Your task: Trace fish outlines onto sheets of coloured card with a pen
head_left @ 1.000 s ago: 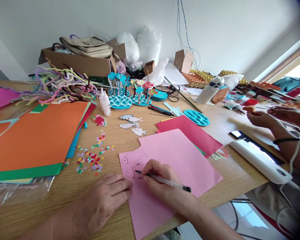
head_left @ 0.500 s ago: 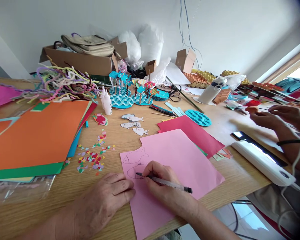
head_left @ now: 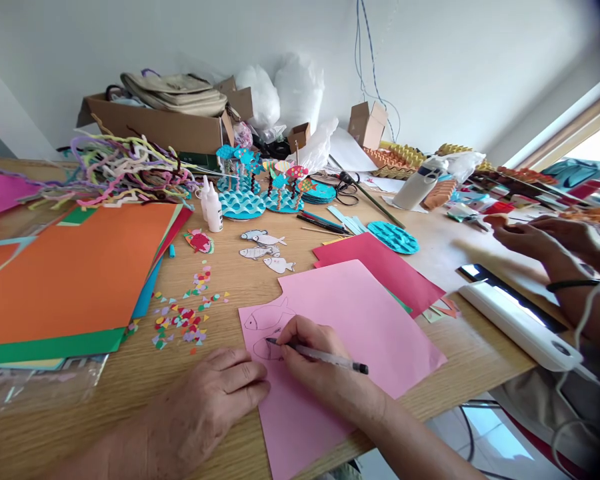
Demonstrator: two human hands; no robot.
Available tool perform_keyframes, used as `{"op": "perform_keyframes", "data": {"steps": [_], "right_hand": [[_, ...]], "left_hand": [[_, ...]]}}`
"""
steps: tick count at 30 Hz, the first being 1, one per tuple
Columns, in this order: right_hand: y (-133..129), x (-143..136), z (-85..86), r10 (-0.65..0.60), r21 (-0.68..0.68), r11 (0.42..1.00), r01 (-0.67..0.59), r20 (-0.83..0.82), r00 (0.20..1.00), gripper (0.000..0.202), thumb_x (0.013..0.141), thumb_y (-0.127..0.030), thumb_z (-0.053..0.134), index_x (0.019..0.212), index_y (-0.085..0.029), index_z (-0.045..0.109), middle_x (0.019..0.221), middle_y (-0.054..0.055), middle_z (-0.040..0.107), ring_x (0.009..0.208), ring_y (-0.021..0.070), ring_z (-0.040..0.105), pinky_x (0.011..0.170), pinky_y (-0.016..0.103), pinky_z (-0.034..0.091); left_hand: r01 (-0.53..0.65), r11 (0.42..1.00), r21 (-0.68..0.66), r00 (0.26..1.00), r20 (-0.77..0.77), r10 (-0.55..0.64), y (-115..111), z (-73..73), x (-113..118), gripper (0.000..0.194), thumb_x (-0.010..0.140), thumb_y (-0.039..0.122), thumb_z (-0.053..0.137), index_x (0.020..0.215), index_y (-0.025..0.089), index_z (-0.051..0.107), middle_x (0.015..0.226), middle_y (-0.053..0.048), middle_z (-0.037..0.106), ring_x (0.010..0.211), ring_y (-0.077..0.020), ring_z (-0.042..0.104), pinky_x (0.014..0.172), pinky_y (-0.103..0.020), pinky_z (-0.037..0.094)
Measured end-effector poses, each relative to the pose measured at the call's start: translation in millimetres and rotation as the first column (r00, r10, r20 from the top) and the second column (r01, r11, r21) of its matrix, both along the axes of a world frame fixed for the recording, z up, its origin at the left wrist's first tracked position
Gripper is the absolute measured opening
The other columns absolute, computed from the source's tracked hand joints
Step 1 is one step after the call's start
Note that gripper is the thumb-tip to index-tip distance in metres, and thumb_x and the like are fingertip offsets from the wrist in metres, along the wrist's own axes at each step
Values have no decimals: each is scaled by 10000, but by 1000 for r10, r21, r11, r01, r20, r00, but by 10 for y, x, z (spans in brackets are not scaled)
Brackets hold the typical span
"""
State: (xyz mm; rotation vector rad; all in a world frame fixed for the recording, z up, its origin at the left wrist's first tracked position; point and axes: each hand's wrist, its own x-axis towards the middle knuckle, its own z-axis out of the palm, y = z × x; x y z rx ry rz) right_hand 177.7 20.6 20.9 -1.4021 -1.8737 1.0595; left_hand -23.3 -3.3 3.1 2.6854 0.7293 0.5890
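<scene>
A pink sheet of paper (head_left: 350,313) lies at the table's front edge, with a drawn fish (head_left: 265,318) at its upper left and a second outline just below. My right hand (head_left: 320,360) grips a black-tipped pen (head_left: 330,357), its point on the second outline. Flat on the left edge of the sheet rests my left hand (head_left: 215,400), its fingers extended and nothing in them. Several paper fish cutouts (head_left: 279,265) lie beyond the sheet, beside a red fish (head_left: 200,241).
Orange card (head_left: 80,267) tops a stack at left, near scattered confetti (head_left: 183,320). Glue bottles (head_left: 213,208) and blue wave decorations (head_left: 241,203) stand behind. A red sheet (head_left: 380,267) and a white laminator-like device (head_left: 520,327) are at right, near another person's hands (head_left: 535,240).
The pen and my right hand have shifted slightly left, and the pen tip is a little higher on the second outline. My left hand stays on the sheet.
</scene>
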Motion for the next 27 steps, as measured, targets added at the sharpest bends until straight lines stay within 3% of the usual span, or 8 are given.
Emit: {"op": "perform_keyframes", "data": {"steps": [9, 27], "right_hand": [[-47, 45, 106, 48, -17, 999, -48, -5, 999, 149, 687, -49, 456, 691, -192, 494, 597, -52, 518, 540, 87, 466, 506, 186, 351], [-81, 75, 78, 35, -10, 999, -35, 5, 999, 128, 698, -72, 446, 699, -196, 478, 580, -57, 474, 525, 92, 420, 492, 194, 318]], "left_hand": [[4, 1000, -20, 999, -37, -4, -2, 18, 6, 351, 842, 21, 364, 1087, 175, 563, 1110, -34, 581, 991, -202, 476, 889, -321, 403], [4, 999, -35, 1000, 14, -3, 9, -31, 22, 333, 871, 15, 356, 1075, 167, 571, 1089, -36, 580, 979, -195, 475, 872, -315, 407]]}}
